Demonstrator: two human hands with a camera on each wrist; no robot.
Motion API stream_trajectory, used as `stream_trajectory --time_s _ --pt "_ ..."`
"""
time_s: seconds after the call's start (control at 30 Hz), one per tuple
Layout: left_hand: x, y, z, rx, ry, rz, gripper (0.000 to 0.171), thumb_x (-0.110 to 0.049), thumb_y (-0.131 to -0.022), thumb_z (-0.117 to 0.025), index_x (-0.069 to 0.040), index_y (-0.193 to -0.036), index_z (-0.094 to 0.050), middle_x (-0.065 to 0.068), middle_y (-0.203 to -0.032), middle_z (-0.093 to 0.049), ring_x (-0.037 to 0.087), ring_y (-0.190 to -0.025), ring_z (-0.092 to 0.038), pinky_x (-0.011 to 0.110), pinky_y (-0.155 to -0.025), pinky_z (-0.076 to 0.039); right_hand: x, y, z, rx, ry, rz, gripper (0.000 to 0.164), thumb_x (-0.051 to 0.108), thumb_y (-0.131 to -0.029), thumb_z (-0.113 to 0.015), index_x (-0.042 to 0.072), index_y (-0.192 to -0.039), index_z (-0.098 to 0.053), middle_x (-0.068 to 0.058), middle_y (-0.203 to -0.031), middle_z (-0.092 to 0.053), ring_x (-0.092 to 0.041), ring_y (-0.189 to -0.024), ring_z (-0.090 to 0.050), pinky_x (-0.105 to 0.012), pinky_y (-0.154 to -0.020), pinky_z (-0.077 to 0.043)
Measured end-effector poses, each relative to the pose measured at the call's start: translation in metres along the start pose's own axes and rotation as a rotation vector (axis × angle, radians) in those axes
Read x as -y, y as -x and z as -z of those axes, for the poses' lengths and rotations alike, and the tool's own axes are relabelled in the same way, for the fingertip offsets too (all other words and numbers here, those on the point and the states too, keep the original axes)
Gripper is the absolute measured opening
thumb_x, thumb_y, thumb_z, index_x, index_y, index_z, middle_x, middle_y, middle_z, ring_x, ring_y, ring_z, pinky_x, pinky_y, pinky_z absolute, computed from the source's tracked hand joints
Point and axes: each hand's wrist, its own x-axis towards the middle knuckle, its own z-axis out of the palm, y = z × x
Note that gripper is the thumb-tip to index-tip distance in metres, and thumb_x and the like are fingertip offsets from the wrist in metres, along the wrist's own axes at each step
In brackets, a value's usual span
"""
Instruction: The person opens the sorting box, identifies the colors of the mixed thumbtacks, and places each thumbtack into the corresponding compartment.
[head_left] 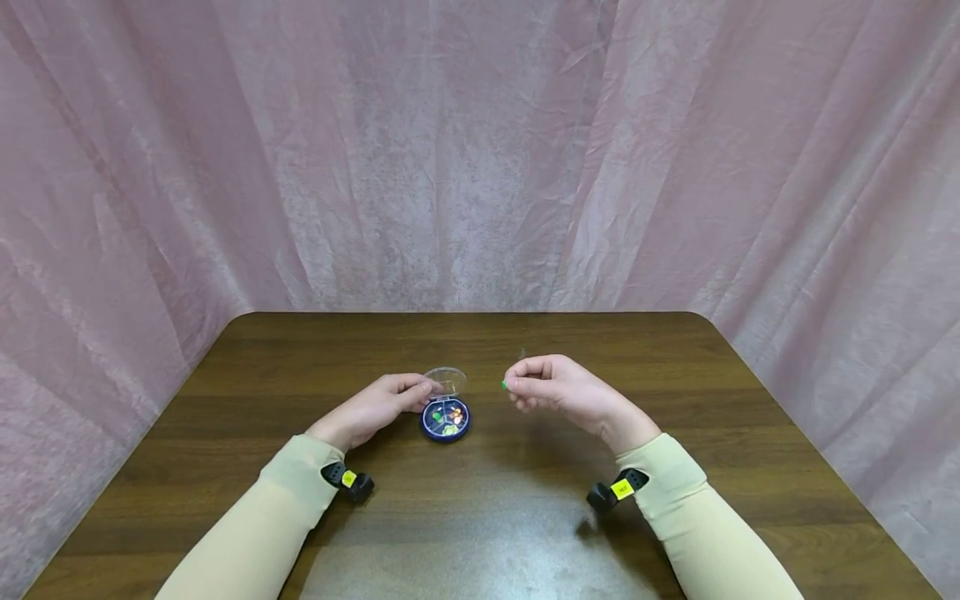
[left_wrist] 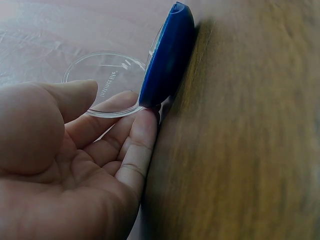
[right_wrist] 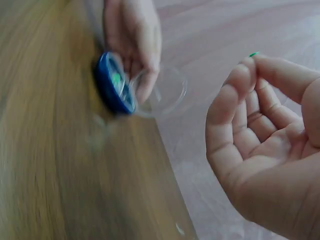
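A round blue pill case (head_left: pixel 446 419) sits on the table with its clear lid (head_left: pixel 447 382) raised. Green, orange and yellowish small pieces lie in its separate compartments. My left hand (head_left: pixel 378 408) is at the case's left, thumb and fingers about the lid (left_wrist: pixel 112 75) by the hinge; its fingertips touch the blue base (left_wrist: pixel 170 55). To the right of the case, above the table, my right hand (head_left: pixel 558 390) pinches a tiny green piece (head_left: pixel 504 385), probably a pill, between thumb and forefinger. Just its edge shows in the right wrist view, the green piece (right_wrist: pixel 254 54) being mostly covered by fingertips.
The brown wooden table (head_left: pixel 465 500) reaches back to a pink curtain (head_left: pixel 450 167). A faint clear thing (head_left: pixel 522 353) shows just behind my right hand; what it is I cannot tell. Each wrist wears a black strap with a camera.
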Motion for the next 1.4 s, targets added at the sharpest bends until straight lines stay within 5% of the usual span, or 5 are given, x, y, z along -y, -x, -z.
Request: stream_trajectory --time_s 0.4,0.87,1.0,1.23,1.4 --pt "0.0 0.003 0.004 -0.012 -0.002 -0.001 0.037 -0.034 -0.106 -0.047 -0.013 -0.131 -0.064 0.003 -0.135 -0.06 0.022 -0.119 -0.058 0.038 -0.103 -0.043 0.021 0.001 -0.01 0.224 -0.581 0.111 0.015 0.014 -0.105 -0.048 0.009 -0.095 -0.057 -0.002 -0.086 -0.046 -0.015 -0.08 -0.044 -0.03 -0.077 -0.04" --pt "0.004 0.008 0.008 -0.022 0.004 -0.011 0.038 -0.035 -0.106 -0.047 -0.013 -0.131 -0.065 0.002 -0.135 -0.06 0.021 -0.118 -0.058 0.037 -0.101 -0.044 0.032 0.0 -0.021 0.343 -0.637 0.175 0.021 0.015 -0.108 -0.041 0.012 -0.09 -0.052 0.001 -0.086 -0.045 -0.014 -0.079 -0.042 -0.028 -0.076 -0.036" --pt "0.004 0.007 0.007 -0.027 0.012 0.002 0.037 -0.034 -0.106 -0.047 -0.013 -0.131 -0.065 0.001 -0.134 -0.06 0.02 -0.118 -0.059 0.036 -0.101 -0.044 0.028 0.001 -0.021 0.244 -0.395 0.171 0.015 0.013 -0.105 -0.048 0.005 -0.096 -0.057 -0.004 -0.085 -0.05 -0.018 -0.08 -0.046 -0.029 -0.076 -0.041" --pt "0.005 -0.001 0.002 0.002 0.001 -0.018 0.039 -0.036 -0.105 -0.05 -0.01 -0.131 -0.064 0.003 -0.133 -0.061 0.02 -0.119 -0.058 0.035 -0.1 -0.046 0.018 -0.001 -0.035 -0.043 0.53 0.075 0.015 0.033 -0.095 -0.067 0.02 -0.098 -0.072 0.001 -0.087 -0.067 -0.016 -0.08 -0.059 -0.033 -0.073 -0.05" --pt "0.005 -0.005 0.001 0.002 0.009 -0.021 0.039 -0.035 -0.105 -0.051 -0.01 -0.132 -0.064 0.004 -0.132 -0.062 0.021 -0.121 -0.057 0.035 -0.1 -0.046 0.015 -0.015 -0.052 -0.114 0.916 0.127 0.009 0.033 -0.094 -0.065 0.026 -0.091 -0.071 0.017 -0.078 -0.063 -0.005 -0.073 -0.057 -0.027 -0.068 -0.047"
